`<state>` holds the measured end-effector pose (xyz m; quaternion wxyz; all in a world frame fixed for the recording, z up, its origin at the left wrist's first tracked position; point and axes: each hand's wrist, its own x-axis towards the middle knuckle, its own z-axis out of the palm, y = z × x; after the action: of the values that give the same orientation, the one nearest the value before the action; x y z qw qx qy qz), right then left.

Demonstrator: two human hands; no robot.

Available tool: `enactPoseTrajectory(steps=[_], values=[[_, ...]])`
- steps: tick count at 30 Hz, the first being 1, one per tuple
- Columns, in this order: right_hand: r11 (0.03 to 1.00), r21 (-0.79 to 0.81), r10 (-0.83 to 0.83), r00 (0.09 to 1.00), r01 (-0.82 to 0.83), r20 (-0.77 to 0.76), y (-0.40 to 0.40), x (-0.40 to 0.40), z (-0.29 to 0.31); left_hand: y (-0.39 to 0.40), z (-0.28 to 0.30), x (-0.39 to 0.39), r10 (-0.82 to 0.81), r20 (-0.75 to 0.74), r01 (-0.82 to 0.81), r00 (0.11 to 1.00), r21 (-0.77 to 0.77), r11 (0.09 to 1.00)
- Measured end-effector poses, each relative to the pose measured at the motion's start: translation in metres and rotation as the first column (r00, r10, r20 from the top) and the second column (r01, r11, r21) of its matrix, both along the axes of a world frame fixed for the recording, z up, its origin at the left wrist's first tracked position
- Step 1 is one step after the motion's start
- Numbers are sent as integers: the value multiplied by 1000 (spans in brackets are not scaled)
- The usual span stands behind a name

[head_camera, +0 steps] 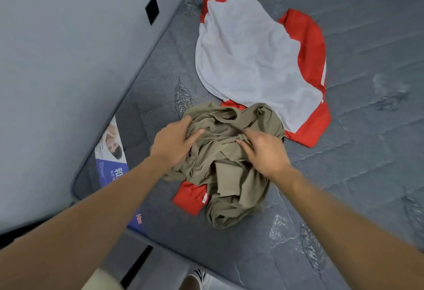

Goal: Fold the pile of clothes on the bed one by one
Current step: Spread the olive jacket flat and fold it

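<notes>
A crumpled olive-green garment [231,175] lies bunched on the grey mattress [355,163], near its front edge. My left hand [174,140] rests on the garment's upper left side, fingers sunk into the folds. My right hand [263,149] grips the cloth near the garment's middle, its fingertips buried in it. Behind lies a white garment [247,55], spread fairly flat on top of a red garment [309,60]. Another piece of red cloth [191,196] pokes out from under the olive garment at the front left.
A grey wall [57,60] runs along the mattress's left side, with a dark socket plate [152,10] on it. A printed label [112,152] is on the mattress's left corner. The floor and my feet [195,280] show below the front edge.
</notes>
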<state>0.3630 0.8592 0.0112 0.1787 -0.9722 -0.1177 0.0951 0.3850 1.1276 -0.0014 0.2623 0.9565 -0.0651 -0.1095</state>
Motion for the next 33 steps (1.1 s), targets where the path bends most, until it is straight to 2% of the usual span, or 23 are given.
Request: enactPoseTrajectory(steps=[4, 9, 12, 15, 16, 17, 18, 19, 20, 21, 22, 23, 25, 27, 30, 33], values=[[999, 5, -45, 999, 45, 23, -44, -25, 25, -39, 19, -16, -49, 49, 52, 998, -77, 996], [984, 29, -178, 984, 177, 33, -113, -73, 54, -117, 39, -40, -146, 87, 163, 985, -234, 959], [953, -47, -300, 954, 300, 6, -161, -115, 64, -172, 45, -58, -162, 87, 181, 983, -323, 929], [846, -236, -490, 872, 478, 9, -203, -151, 72, -229, 49, -80, -190, 57, 197, 980, -397, 896], [826, -243, -524, 852, 509, 7, -212, -159, 70, -247, 50, -88, -185, 45, 186, 982, -421, 888], [827, -188, -542, 840, 530, -19, -214, -165, 69, -263, 51, -96, -170, 35, 167, 985, -447, 879], [826, -49, -564, 821, 562, -90, -211, -168, 68, -277, 52, -103, -155, 24, 149, 988, -465, 873], [764, 160, -587, 777, 625, -229, -203, -167, 71, -290, 52, -111, -146, 6, 131, 989, -481, 867], [617, 368, -568, 717, 696, -405, -195, -166, 75, -300, 52, -118, -152, -23, 121, 988, -495, 861], [415, 500, -514, 649, 760, -561, -187, -164, 77, -309, 52, -124, -176, -50, 125, 983, -518, 846], [241, 563, -474, 602, 790, -643, -181, -162, 75, -315, 54, -128, -207, -78, 134, 975, -539, 832], [132, 580, -480, 563, 804, -672, -179, -161, 69, -317, 52, -131, -240, -100, 145, 966, -558, 817], [0, 590, -517, 505, 807, -691, -178, -161, 63, -317, 54, -135, -283, -120, 168, 952, -569, 805], [-46, 608, -516, 502, 793, -694, -183, -166, 60, -316, 57, -135, -294, -115, 179, 949, -571, 801], [-22, 614, -529, 512, 789, -676, -197, -173, 76, -311, 76, -131, -224, -97, 138, 970, -537, 832], [100, 639, -595, 561, 763, -576, -218, -176, 108, -309, 111, -116, -145, -54, 89, 988, -566, 820]])
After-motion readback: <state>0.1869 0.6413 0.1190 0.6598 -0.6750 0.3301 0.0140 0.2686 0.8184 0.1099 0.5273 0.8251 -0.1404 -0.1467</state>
